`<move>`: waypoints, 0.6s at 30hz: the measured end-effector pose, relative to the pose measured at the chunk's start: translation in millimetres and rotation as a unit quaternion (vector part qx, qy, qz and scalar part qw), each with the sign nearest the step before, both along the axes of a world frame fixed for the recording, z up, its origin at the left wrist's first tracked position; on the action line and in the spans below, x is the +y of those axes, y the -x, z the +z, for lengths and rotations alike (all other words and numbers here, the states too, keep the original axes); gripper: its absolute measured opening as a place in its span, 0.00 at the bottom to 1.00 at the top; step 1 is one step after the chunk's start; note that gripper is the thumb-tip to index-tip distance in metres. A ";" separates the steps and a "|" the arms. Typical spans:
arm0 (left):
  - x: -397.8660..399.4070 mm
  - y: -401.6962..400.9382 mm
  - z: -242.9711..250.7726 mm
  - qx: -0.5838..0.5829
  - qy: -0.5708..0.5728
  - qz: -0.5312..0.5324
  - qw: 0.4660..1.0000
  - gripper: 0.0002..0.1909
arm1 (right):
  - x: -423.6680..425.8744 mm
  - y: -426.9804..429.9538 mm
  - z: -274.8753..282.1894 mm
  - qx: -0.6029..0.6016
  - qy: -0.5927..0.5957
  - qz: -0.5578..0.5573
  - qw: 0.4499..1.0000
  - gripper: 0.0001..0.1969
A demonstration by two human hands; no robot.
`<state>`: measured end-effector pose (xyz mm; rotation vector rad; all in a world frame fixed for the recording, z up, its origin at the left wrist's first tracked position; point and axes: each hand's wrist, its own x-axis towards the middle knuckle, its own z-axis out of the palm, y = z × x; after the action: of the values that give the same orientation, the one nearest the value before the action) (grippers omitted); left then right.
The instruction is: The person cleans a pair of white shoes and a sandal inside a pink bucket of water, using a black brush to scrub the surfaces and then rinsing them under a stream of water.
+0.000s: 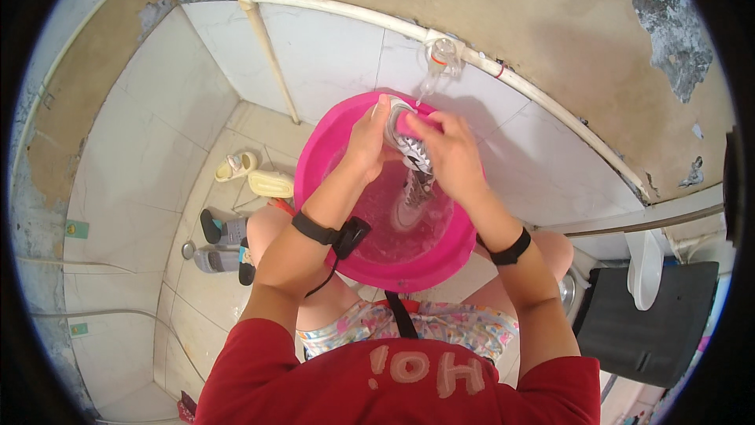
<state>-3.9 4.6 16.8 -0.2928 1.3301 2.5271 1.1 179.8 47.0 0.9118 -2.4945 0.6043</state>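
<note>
Above a pink plastic basin (322, 130), my left hand (368, 142) grips a white and grey sneaker (414, 152) by its side. My right hand (451, 151) has its fingers around a pink scrubbing brush or sponge (410, 124) pressed against the shoe's opening; which of the two it is I cannot tell. A second sneaker (411, 204) lies partly under the soapy water (377, 230) in the basin, directly below the first. The palm side of each hand is hidden.
A clear plastic-covered tap (441, 59) juts from the wall pipe (348, 10) just beyond the basin. Cream clogs (270, 183) and grey slippers (215, 261) lie on the tiled floor to the left. At right is a dark grey panel (643, 325).
</note>
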 end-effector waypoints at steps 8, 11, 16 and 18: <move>-0.7 -4.0 4.2 -0.011 0.020 -0.010 1.000 0.32 | 23.3 26.4 7.9 -0.393 0.323 -0.135 0.850 0.18; -2.0 -2.4 4.6 -0.007 0.028 -0.014 0.999 0.33 | 26.3 26.1 18.2 -0.541 0.436 -0.058 0.717 0.20; -1.5 -5.8 12.4 -0.031 0.028 -0.012 0.999 0.33 | 28.7 27.9 21.5 -0.582 0.466 -0.031 0.665 0.21; -3.0 -5.5 9.9 -0.021 0.019 -0.017 0.999 0.33 | 26.9 27.6 21.2 -0.580 0.455 -0.035 0.675 0.22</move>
<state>1.6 1.6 26.7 -0.3269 1.3578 2.4566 -26.5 206.7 68.2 -0.1131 -2.3472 2.7156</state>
